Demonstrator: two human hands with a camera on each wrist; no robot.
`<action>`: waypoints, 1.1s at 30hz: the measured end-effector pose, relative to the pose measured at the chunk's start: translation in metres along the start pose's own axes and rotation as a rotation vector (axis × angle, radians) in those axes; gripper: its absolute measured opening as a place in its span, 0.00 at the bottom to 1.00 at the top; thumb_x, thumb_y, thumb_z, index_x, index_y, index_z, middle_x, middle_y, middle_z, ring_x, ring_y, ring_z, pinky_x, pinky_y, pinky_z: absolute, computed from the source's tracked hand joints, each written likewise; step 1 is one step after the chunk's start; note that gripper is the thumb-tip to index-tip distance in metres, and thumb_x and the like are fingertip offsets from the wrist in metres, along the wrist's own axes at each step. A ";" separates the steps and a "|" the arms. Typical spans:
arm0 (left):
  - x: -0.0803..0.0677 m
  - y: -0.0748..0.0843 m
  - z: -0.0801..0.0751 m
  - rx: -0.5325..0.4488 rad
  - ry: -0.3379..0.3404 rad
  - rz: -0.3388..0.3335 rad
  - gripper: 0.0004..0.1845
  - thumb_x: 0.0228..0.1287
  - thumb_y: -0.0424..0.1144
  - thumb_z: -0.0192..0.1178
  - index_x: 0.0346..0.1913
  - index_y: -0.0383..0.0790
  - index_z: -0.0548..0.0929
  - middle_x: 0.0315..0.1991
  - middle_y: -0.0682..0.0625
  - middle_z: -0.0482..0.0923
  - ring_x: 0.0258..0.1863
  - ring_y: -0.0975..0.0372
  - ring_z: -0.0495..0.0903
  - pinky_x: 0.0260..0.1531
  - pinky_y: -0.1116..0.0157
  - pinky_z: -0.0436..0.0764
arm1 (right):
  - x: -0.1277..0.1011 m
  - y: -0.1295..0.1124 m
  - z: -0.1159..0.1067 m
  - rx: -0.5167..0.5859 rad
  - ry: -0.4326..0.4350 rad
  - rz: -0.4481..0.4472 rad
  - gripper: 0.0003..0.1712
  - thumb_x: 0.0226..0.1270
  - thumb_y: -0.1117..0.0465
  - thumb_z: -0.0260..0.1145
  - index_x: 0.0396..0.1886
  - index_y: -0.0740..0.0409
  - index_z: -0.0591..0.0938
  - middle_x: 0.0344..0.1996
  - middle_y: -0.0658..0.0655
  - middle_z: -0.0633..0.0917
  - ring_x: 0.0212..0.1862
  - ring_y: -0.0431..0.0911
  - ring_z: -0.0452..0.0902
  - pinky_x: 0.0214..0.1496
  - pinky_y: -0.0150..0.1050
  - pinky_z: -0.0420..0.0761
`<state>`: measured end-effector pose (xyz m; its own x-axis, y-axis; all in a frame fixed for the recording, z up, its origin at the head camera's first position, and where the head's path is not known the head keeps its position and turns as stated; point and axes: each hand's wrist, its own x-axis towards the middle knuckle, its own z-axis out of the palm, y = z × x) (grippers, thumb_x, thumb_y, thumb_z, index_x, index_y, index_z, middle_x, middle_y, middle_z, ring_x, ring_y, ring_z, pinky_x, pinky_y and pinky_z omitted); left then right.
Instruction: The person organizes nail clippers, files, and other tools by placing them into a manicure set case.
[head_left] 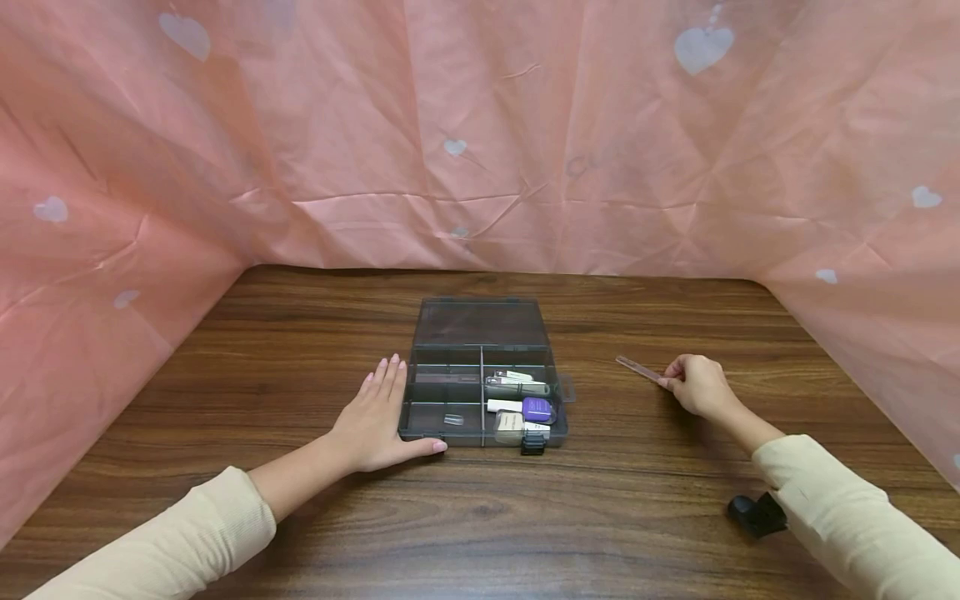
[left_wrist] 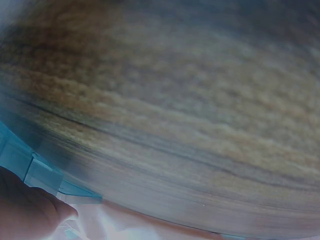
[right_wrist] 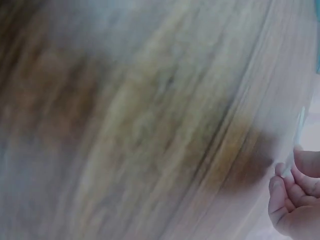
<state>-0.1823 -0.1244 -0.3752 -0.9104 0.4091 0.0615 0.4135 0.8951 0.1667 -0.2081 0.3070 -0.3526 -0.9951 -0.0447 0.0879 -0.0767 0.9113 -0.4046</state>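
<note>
A dark see-through compartment box (head_left: 482, 440) stands on the table with its lid (head_left: 480, 322) folded back. My left hand (head_left: 378, 417) lies along the box's left side, fingers straight, thumb at the front edge. Off to the right of the box, my right hand (head_left: 697, 385) pinches one end of a thin, clear, pinkish strip (head_left: 637, 367) between thumb and fingers; its exact kind cannot be made out. In the box's right half lie a purple nail polish bottle (head_left: 537, 409), a cream nail polish bottle (head_left: 509, 427) and what looks like nail clippers (head_left: 525, 387). A small clear nail tip (head_left: 453, 420) sits front left.
The brown wood-grain table (head_left: 480, 517) runs back to a pink curtain (head_left: 480, 125) with pale hearts, which also hangs at both sides. A latch (head_left: 533, 445) sticks out from the box's front. A black device (head_left: 757, 514) sits by the right sleeve.
</note>
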 end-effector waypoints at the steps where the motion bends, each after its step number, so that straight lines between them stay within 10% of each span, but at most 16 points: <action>1: 0.000 0.000 0.000 0.000 0.001 0.000 0.64 0.47 0.76 0.50 0.70 0.25 0.47 0.72 0.32 0.42 0.73 0.45 0.42 0.71 0.50 0.50 | 0.000 0.000 0.000 -0.004 0.002 -0.013 0.08 0.60 0.68 0.62 0.29 0.74 0.79 0.23 0.63 0.80 0.26 0.48 0.72 0.26 0.37 0.69; 33: -0.001 0.000 -0.001 0.003 0.000 0.001 0.64 0.46 0.77 0.50 0.70 0.26 0.47 0.72 0.33 0.43 0.73 0.45 0.43 0.71 0.51 0.50 | 0.004 -0.030 -0.004 0.099 0.147 -0.179 0.07 0.60 0.67 0.64 0.33 0.70 0.83 0.25 0.63 0.84 0.25 0.42 0.72 0.24 0.32 0.69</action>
<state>-0.1815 -0.1244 -0.3740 -0.9098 0.4103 0.0622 0.4148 0.8951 0.1637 -0.2093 0.2810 -0.3359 -0.9459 -0.1350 0.2951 -0.2639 0.8492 -0.4574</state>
